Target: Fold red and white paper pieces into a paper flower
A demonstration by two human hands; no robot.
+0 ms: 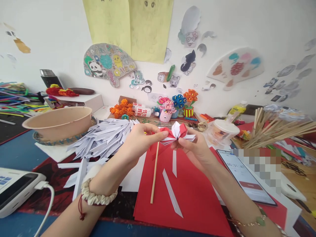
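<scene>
A red and white folded paper flower [177, 132] is held up between both hands, above a stack of red paper [195, 200]. My left hand [145, 138] pinches its left side between thumb and fingers. On its right side, my right hand [196, 146] grips with the thumb in front and the fingers mostly hidden behind. Beneath the hands, a thin wooden stick [154, 174] and two folded white paper strips [172, 194] lie on the red paper. A large heap of folded white paper strips [103, 138] sits left of my left hand.
At left stand a beige basin [59, 121] and a white device with a cable [19, 191]. A phone showing a timer [247, 177] lies at right, near a lidded plastic cup [223, 130] and a bundle of wooden sticks [274, 128]. Small potted craft flowers [177, 105] line the wall.
</scene>
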